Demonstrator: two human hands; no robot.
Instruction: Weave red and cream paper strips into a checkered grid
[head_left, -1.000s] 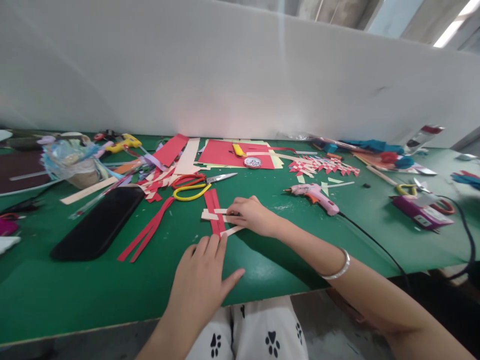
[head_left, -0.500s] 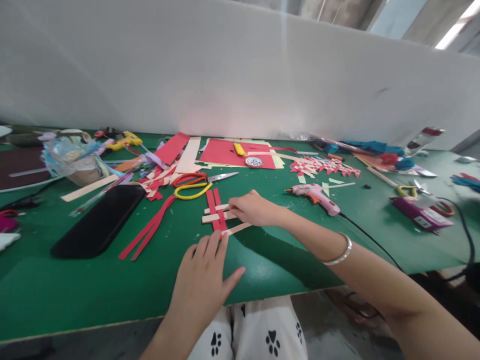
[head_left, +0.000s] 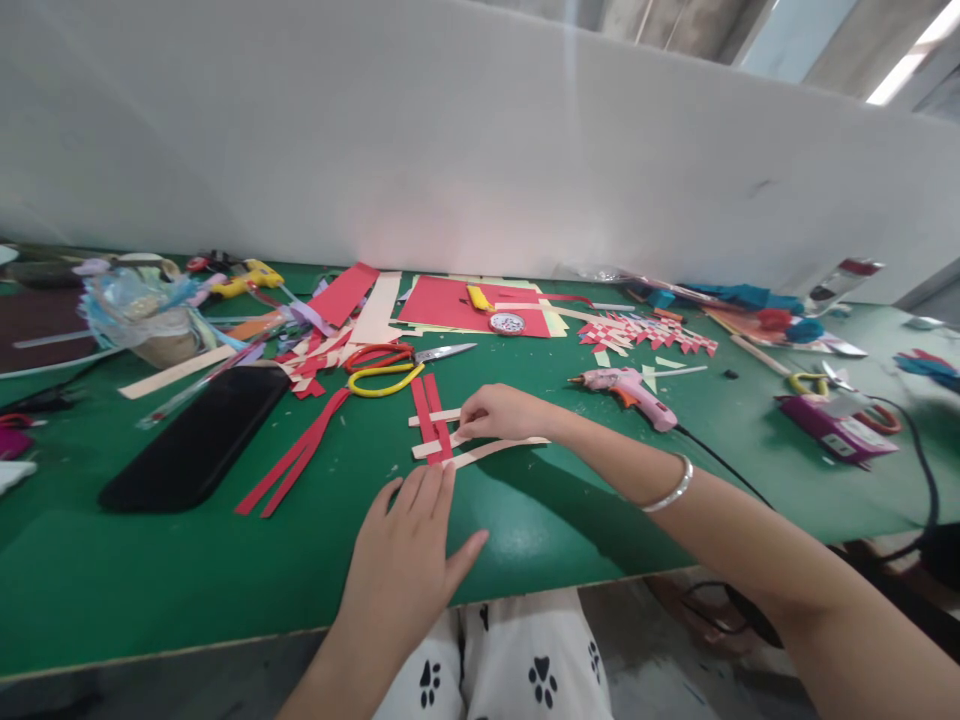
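Two red paper strips [head_left: 425, 412] stand side by side on the table, crossed by several cream paper strips [head_left: 504, 447] in a small weave. My left hand [head_left: 409, 535] lies flat with its fingers stretched out, the fingertips pressing on the lower ends of the weave. At the weave's right side, my right hand [head_left: 499, 412] pinches the middle cream strip [head_left: 429, 451]. Its fingertips partly cover the ends of the strips. Just behind the weave lie open scissors [head_left: 386, 372] with red and yellow handles.
A pink glue gun [head_left: 626, 388] with a black cord lies to the right. Loose red strips [head_left: 300, 465] and a black phone-like slab [head_left: 199, 435] lie left. Red sheets [head_left: 442, 302], a yellow cutter [head_left: 478, 297] and woven pieces [head_left: 667, 333] are at the back.
The middle cream strip has moved down the red strips, toward my left hand, with my right hand at it. My left hand has stayed nearly in place.
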